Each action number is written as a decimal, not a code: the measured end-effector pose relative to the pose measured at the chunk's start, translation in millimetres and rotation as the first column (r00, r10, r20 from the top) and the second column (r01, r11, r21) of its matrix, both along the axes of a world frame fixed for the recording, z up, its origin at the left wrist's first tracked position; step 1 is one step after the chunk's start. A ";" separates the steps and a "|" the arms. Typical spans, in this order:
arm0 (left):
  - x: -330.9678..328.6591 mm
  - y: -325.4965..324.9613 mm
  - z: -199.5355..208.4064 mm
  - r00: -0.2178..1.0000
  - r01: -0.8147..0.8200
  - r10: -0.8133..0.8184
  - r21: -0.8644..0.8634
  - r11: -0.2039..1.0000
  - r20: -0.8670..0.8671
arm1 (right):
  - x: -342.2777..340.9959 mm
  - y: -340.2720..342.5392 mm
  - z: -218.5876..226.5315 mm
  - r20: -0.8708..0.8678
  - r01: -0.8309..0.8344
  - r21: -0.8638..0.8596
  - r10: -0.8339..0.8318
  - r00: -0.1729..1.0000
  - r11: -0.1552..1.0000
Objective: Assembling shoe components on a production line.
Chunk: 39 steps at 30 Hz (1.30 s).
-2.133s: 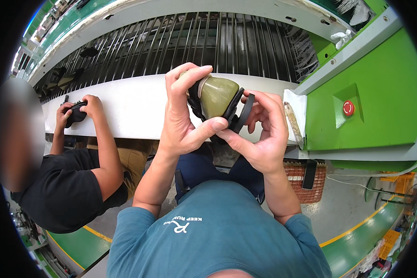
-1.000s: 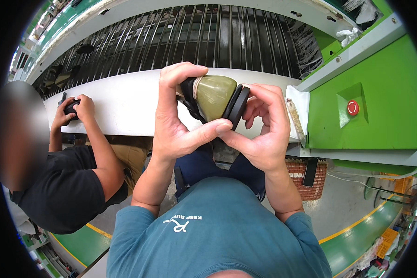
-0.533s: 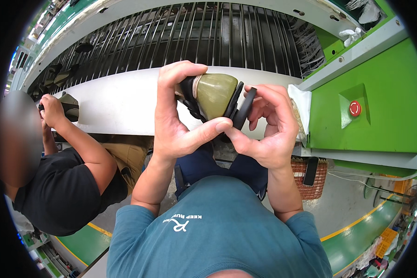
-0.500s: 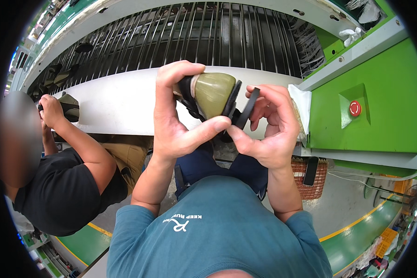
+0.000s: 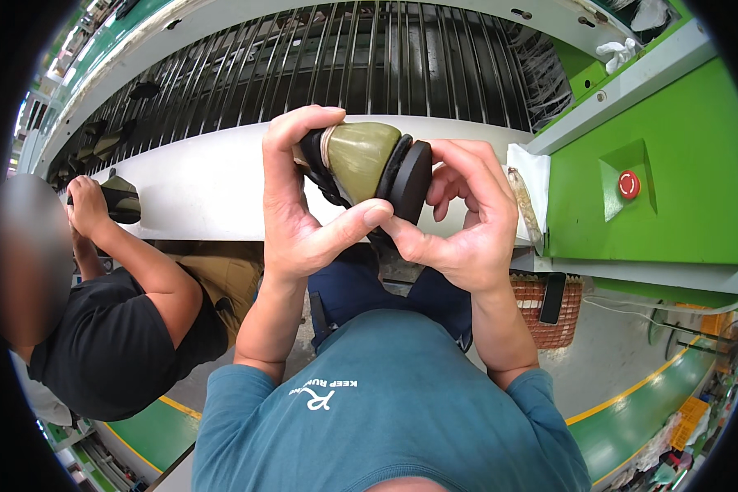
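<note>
In front of my chest I hold a shoe with a rounded olive-green toe (image 5: 365,160) and dark fabric and laces behind it. My left hand (image 5: 293,234) is closed round its upper, with the thumb along the near side and the fingers over the far side. My right hand (image 5: 471,250) grips a thick black sole (image 5: 412,184) between thumb and fingers. The sole stands on edge against the shoe's underside, on the right. Whether they touch along their whole length is hidden.
A white ledge (image 5: 213,184) runs before a conveyor of metal rods (image 5: 320,61). At left, a co-worker (image 5: 123,328) handles another olive shoe (image 5: 123,201). On the right stand a green machine housing (image 5: 672,197) with a red button (image 5: 629,184), a white cloth (image 5: 529,156) and a woven basket (image 5: 562,328).
The sole has swung from tilted away, with a gap, to lying up against the shoe's underside. Both hands have shifted slightly left.
</note>
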State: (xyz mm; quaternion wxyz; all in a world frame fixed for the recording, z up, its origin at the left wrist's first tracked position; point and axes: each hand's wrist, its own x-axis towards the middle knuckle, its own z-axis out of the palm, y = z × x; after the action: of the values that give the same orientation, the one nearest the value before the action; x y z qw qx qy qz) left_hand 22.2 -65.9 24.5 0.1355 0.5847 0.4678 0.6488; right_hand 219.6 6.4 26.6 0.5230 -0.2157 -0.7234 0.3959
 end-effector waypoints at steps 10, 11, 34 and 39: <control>0.5 -0.2 0.2 0.999 -0.018 0.018 0.017 1.000 -0.044 | 4.0 0.2 -0.8 -0.009 -0.036 0.006 0.036 0.999 0.999; 0.2 -1.0 0.3 0.999 -0.020 0.021 0.018 1.000 -0.045 | 3.8 -0.5 -1.1 -0.007 -0.036 0.001 0.036 0.999 0.999; 3.6 -0.6 -1.9 0.997 -0.019 0.019 -0.005 1.000 -0.072 | 8.9 0.2 -7.5 -0.027 -0.042 -0.042 0.041 0.999 0.998; 3.9 -2.0 -1.5 0.997 -0.012 0.008 -0.061 0.998 -0.072 | 9.0 0.3 -7.8 -0.032 -0.029 -0.032 0.028 0.999 0.999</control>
State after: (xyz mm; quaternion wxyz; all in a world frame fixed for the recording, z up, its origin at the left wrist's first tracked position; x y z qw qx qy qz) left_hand 26.1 -67.9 23.0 0.1333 0.6007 0.4948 0.6136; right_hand 228.6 6.7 18.8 0.5251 -0.2074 -0.7114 0.4186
